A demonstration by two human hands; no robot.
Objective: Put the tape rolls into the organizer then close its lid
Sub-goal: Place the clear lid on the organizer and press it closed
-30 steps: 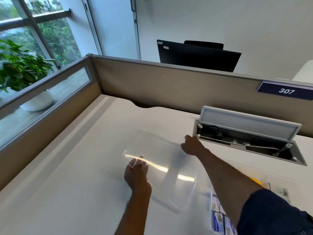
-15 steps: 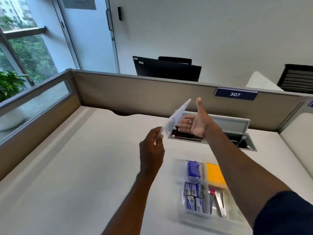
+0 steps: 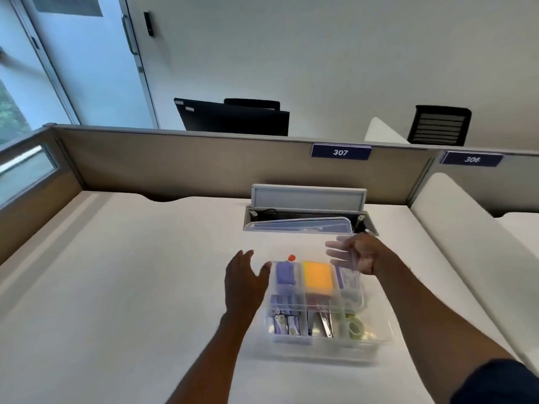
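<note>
While the right hand [image 3: 357, 255] grips the clear lid [image 3: 309, 249] tilted over the organizer [image 3: 332, 342], the left hand [image 3: 243, 278] hovers spread.

Clear organizer [image 3: 326, 325] on white desk [image 3: 116, 287], tilted lid [image 3: 309, 246] above it, right hand [image 3: 357, 253] at lid, left hand [image 3: 243, 279] beside

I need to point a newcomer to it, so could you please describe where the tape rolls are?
Start at the clear plastic organizer on the white desk, below the 307 sign. Go to its nearest right compartment, beside the metal clips. The tape rolls there are pale greenish rings, the only round items inside.
</note>
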